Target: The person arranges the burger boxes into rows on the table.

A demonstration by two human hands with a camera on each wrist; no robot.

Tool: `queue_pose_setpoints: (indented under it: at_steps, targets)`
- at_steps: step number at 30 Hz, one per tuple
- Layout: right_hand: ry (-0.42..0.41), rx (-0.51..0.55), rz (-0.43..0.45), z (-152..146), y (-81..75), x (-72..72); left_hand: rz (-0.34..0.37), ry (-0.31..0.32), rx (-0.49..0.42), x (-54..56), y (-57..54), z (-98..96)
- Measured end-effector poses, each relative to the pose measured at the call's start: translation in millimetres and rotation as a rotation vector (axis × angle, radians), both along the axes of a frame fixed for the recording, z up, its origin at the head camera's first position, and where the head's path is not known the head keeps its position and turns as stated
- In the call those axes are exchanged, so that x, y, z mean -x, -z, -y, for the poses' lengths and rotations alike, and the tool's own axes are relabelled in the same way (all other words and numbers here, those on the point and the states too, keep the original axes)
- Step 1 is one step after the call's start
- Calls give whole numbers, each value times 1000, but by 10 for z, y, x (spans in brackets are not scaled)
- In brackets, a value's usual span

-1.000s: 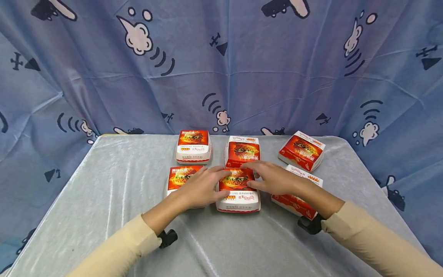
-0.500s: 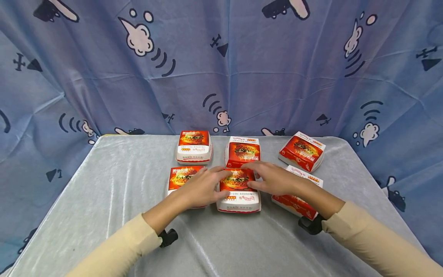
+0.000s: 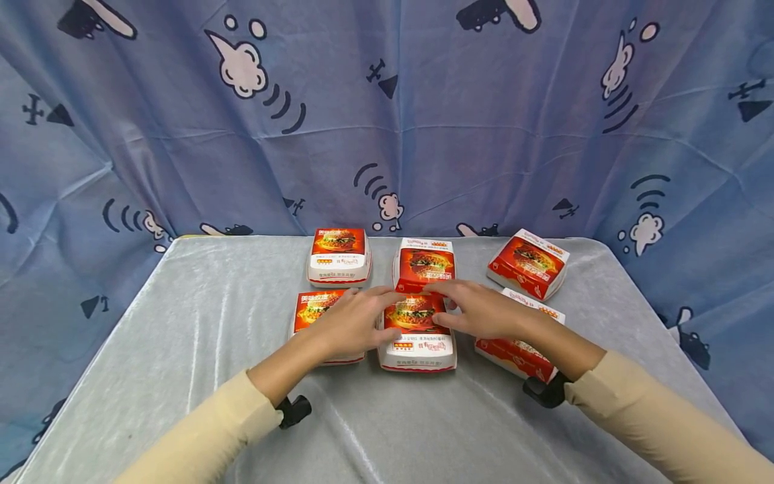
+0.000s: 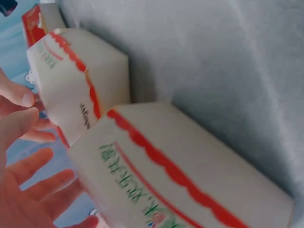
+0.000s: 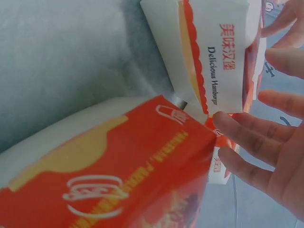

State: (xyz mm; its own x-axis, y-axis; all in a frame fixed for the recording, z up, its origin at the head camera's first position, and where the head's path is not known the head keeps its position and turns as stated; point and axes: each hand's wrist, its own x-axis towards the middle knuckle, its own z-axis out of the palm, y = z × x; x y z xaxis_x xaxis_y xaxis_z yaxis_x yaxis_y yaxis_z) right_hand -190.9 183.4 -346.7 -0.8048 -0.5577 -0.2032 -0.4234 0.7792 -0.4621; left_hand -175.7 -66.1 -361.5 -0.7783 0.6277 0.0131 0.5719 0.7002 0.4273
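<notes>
A hamburger box [image 3: 417, 346] with a red-and-white lid stands at the front middle, between both hands. My left hand [image 3: 353, 323] hovers at its left edge, partly over the front left hamburger box [image 3: 312, 310]. In the left wrist view the fingers of my left hand [image 4: 35, 183] are spread and hold nothing. My right hand [image 3: 480, 310] is at the middle box's right side, fingers extended, holding nothing. The right wrist view has my right hand [image 5: 270, 142] beside the middle box [image 5: 213, 57]; whether fingertips touch it, I cannot tell. My right forearm covers part of the front right hamburger box [image 3: 514, 356].
Behind, a hamburger box [image 3: 338, 257] stands at left, another hamburger box [image 3: 424, 263] in the middle and a turned hamburger box [image 3: 529, 263] at right. A grey cloth covers the table [image 3: 181, 323]. A patterned blue curtain [image 3: 338, 87] hangs behind it.
My left hand's fingers have shifted very slightly over the middle box. My right hand has barely moved, and the boxes stay in place.
</notes>
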Motion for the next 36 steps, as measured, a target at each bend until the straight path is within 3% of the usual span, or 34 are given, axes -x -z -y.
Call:
queue_pose_setpoints:
  at_steps: [5, 10, 14, 19, 31, 36]
  targets:
    - [43, -12, -15, -7, -68, 29, -24, -23, -69, 84, -65, -6]
    - [78, -56, -73, -23, -95, 111, 6, -61, -82, 206, -80, -98]
    - [109, -58, -126, -47, -90, 203, 58, -67, -65, 320, -99, -206]
    - [104, -47, -170, -80, -114, 316, 174, -52, -85, 418, -119, -273]
    - [30, -40, -40, -99, -204, 559, 257, -43, 5, 522, -146, -293]
    - [61, -75, 31, -91, -254, 624, 254, -47, 32, 536, -144, -278]
